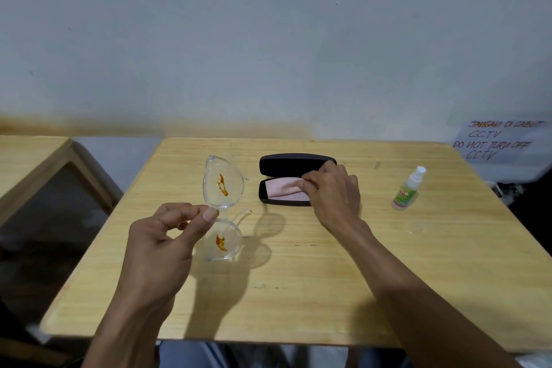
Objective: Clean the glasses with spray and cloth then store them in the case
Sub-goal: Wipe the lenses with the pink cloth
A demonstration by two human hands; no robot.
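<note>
1. Glasses: clear plastic frame, held on end so one lens stands above the other, each lens smeared with an orange-brown stain. They sit at 9 o'clock from the case.
2. Case: black, hard-shelled, open, lid tipped back toward 12 o'clock, lying across the far middle of the surface.
3. Cloth: pale pink, folded, lying inside the case's lower half.
4. Spray bottle: small, clear, green label, white nozzle, upright at 3 o'clock from the case, well apart.
</note>
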